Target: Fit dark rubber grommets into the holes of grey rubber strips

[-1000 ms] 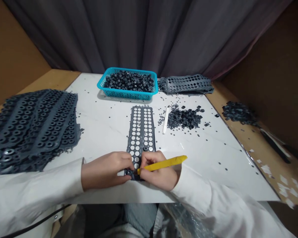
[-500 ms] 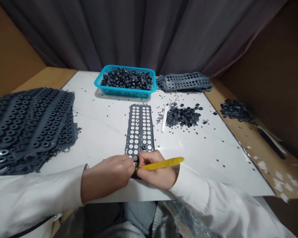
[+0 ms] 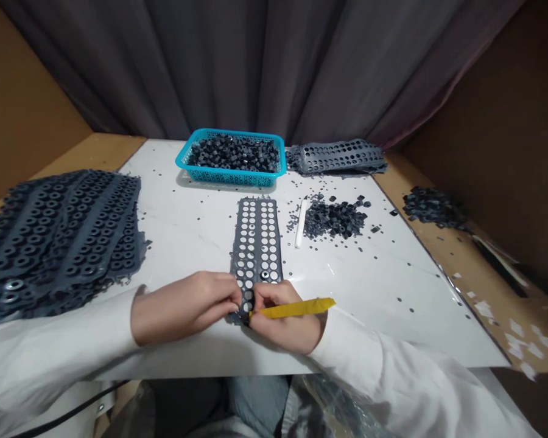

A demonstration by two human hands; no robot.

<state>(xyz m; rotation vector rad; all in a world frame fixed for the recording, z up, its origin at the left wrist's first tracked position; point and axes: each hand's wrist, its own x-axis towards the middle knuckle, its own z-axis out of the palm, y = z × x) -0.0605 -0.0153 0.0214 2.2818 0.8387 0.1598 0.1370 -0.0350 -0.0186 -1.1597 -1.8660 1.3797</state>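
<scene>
A dark grey rubber sheet (image 3: 257, 240) full of punched round holes lies lengthwise on the white table top (image 3: 196, 225). My left hand (image 3: 187, 306) pinches the sheet's near end, fingers closed on it. My right hand (image 3: 285, 319) is closed around a yellow tool (image 3: 296, 308), whose tip rests at the sheet's near end, right beside my left fingertips. One small grey ring (image 3: 265, 275) still sits in the sheet just beyond my right hand.
A tall stack of grey ring sheets (image 3: 59, 234) fills the left. A blue basket (image 3: 232, 157) of grey rings stands at the back, with emptied sheets (image 3: 338, 156) beside it. A white stick (image 3: 300, 221) and loose ring piles (image 3: 335, 219) (image 3: 432, 207) lie right.
Both hands stay at the sheet's near end, shifting only slightly. The view has tilted a little, so everything sits lower in the picture.
</scene>
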